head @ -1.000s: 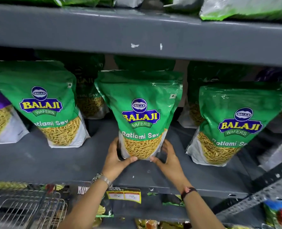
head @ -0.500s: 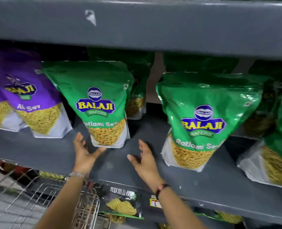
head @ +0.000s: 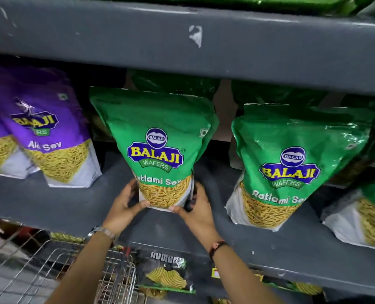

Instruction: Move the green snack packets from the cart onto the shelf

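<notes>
A green Ratlami Sev packet (head: pixel 158 137) stands upright on the grey shelf (head: pixel 50 205). My left hand (head: pixel 125 205) grips its lower left corner and my right hand (head: pixel 195 207) grips its lower right corner. A second green packet (head: pixel 292 163) stands to its right, and part of a third (head: pixel 371 216) shows at the right edge. More green packets sit behind them in shadow. The wire cart (head: pixel 57 273) is at the lower left; no green packets are visible in it.
Purple Alu Sev packets (head: pixel 50 132) stand at the shelf's left. The upper shelf board (head: pixel 182 40) overhangs the packets closely. A dark chips packet (head: pixel 166 273) hangs on the lower shelf beside the cart.
The view has shifted left. My hands, open over the bare shelf half a second ago, have closed on the base of the left green packet, which now stands nearer the shelf's front.
</notes>
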### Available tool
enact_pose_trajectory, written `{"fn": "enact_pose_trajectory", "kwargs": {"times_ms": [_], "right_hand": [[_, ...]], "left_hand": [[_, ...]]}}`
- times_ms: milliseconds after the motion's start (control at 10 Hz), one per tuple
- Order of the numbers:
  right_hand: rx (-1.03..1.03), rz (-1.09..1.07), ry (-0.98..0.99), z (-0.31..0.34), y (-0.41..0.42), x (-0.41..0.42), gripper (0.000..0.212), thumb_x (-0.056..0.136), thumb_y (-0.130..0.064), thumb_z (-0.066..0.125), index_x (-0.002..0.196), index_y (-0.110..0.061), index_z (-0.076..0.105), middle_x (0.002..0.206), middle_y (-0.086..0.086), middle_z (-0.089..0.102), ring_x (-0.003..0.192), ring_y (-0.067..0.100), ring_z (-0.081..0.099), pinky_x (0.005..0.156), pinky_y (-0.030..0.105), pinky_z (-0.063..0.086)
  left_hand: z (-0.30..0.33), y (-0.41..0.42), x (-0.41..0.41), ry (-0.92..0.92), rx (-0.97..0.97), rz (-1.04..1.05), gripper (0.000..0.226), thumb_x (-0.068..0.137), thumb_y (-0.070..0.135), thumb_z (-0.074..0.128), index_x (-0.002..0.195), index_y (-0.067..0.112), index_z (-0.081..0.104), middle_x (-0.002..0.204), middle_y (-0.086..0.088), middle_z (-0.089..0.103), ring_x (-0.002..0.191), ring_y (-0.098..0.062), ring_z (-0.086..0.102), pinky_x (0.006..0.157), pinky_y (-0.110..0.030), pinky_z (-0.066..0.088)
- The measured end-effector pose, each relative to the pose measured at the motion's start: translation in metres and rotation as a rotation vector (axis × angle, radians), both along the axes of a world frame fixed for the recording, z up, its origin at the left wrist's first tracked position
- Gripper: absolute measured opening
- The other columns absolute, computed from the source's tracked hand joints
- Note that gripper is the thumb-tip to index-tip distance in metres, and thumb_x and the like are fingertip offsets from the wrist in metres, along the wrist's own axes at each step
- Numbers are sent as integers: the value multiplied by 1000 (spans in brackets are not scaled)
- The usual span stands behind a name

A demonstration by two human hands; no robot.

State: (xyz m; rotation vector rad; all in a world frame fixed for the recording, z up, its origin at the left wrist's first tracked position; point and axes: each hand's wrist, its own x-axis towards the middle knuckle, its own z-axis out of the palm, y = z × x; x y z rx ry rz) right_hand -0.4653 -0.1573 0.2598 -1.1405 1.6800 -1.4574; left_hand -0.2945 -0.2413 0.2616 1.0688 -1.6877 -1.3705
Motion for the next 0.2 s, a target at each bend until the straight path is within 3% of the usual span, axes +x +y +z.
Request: {"fn": "enact_pose_trajectory", "kwargs": {"times_ms": [100,200], "right_hand": [[1,13,-50,1,3,3,74,61,-10,79,122,-27,40,129,9,51,117,17,51,96,37,50],[26,-10,-42,5,6,6,86,63,-13,80,133,-18,30,138,11,42,125,23,43,103,49,42]], "left_hand": [[1,4,-1,15,5,-26,71,77,-1,61,136,21,27,136,10,35,125,-8,33,102,-29,27],[2,8,-2,10,-43,25,77,80,3,59,139,25,16,144,12,24,134,-8,24,108,-31,23]]}}
